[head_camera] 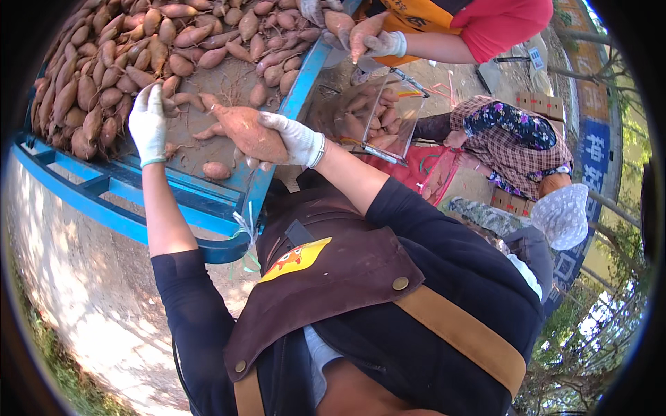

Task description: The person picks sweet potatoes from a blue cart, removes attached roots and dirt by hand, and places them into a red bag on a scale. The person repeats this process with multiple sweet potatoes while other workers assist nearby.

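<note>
A large reddish-brown sweet potato (250,132) is gripped in my right hand (296,139), which wears a white work glove. Its narrow end points up and to the left, over the truck bed. My left hand (148,124), in a matching glove, is over the near left part of the bed. Its fingertips meet the end of a small, slender sweet potato (188,100); whether they grip it I cannot tell. Beneath both hands is the dirt-strewn floor (184,136) of the blue truck bed, where a small loose sweet potato (216,170) lies.
A heap of sweet potatoes (109,67) fills the far bed. Blue rails (104,195) edge it. Across the side, a co-worker's gloved hand (382,44) holds sweet potatoes. Right of the bed are a clear-sided bin (398,114), a red mesh bag (416,169) and a bending person (520,135).
</note>
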